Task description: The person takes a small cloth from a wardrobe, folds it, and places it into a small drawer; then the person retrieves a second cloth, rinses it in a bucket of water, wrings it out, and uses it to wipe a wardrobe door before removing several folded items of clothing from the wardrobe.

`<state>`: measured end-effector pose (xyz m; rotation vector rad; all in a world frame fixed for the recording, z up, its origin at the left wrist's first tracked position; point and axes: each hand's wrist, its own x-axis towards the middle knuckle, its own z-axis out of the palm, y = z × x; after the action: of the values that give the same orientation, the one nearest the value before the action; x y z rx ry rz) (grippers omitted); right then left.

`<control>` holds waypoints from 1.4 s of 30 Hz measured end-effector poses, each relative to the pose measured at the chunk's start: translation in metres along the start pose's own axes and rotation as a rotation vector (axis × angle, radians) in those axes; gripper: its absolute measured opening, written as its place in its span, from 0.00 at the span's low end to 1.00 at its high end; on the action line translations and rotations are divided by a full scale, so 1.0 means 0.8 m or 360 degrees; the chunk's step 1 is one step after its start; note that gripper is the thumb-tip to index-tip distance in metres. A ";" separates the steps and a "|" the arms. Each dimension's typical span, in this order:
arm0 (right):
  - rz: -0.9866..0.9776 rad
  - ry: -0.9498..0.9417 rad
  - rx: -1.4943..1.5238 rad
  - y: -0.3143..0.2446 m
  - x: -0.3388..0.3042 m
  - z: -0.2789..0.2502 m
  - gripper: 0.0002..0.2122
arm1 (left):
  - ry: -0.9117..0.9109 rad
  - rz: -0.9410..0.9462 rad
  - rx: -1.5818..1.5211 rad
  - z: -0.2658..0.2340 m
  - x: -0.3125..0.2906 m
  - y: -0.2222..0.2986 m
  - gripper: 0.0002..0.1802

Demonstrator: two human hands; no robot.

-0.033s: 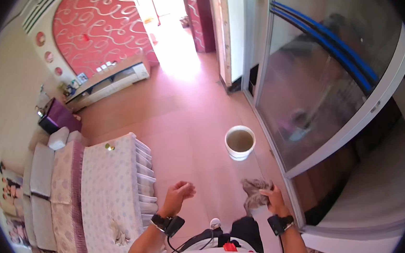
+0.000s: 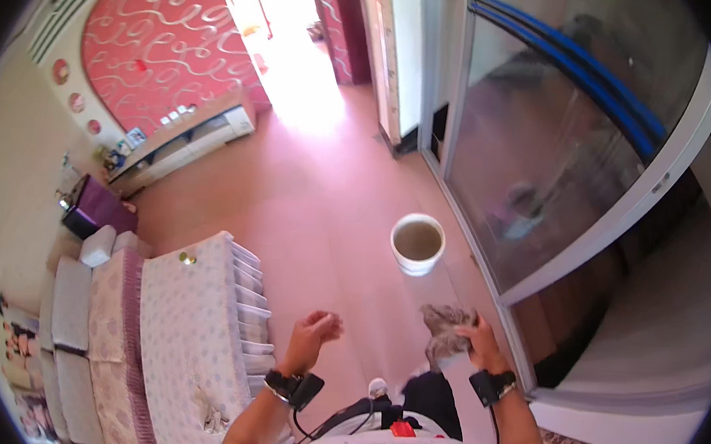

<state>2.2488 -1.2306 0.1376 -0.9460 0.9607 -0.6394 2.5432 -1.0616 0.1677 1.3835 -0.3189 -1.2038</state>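
Observation:
My right hand (image 2: pixel 482 339) grips a crumpled grey-brown rag (image 2: pixel 446 325), which hangs from the fingers over the floor on my right. Ahead of the rag, apart from it, stands a white bucket (image 2: pixel 415 263) holding murky brownish liquid. My left hand (image 2: pixel 315 337) hovers over the floor beside the frilled cover's edge, its fingers curled in and nothing visible in them. Each wrist wears a dark strapped device with a cable.
A sliding glass door (image 2: pixel 547 154) with a white frame runs along the right. At left is a sofa (image 2: pixel 71 307) beside a table with a frilled, patterned cover (image 2: pixel 186 326). A low cabinet (image 2: pixel 184 152) lines the far wall, left of a bright doorway (image 2: pixel 302 57).
The view has shifted slightly, and the bucket sits a little higher and further left in the picture. My right leg has moved a little. The rag is still in my right hand.

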 end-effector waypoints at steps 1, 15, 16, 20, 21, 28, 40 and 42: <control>0.0085 -0.0052 0.0148 -0.001 0.021 -0.001 0.17 | -0.0071 0.0077 0.0053 0.005 0.023 0.007 0.11; 0.0365 0.0258 -0.0440 0.071 0.341 -0.019 0.19 | 0.0001 -0.0419 0.0036 0.063 0.275 0.068 0.08; 0.0359 0.0228 -0.0639 0.081 0.365 -0.023 0.21 | 0.0008 -0.0452 0.0034 0.064 0.290 0.063 0.08; 0.0325 0.0283 -0.0998 0.118 0.433 -0.021 0.20 | -0.0036 -0.0567 0.0024 0.080 0.343 0.030 0.08; 0.0355 0.0286 -0.1001 0.124 0.451 -0.017 0.20 | -0.0051 -0.0601 0.0027 0.081 0.356 0.020 0.09; 0.0311 0.0003 -0.1882 0.170 0.538 0.018 0.16 | -0.0216 -0.0966 0.0050 0.058 0.465 -0.090 0.08; 0.0256 0.0511 -0.1746 0.326 0.612 -0.050 0.25 | -0.0328 -0.1383 -0.0020 0.017 0.619 -0.197 0.09; 0.0231 0.0551 -0.1831 0.327 0.643 -0.054 0.27 | -0.0304 -0.1394 -0.0086 0.020 0.637 -0.211 0.09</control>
<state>2.4547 -1.5391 -0.3063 -1.7710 1.7497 -0.0599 2.6702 -1.4278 -0.2042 1.3968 0.2284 -2.0453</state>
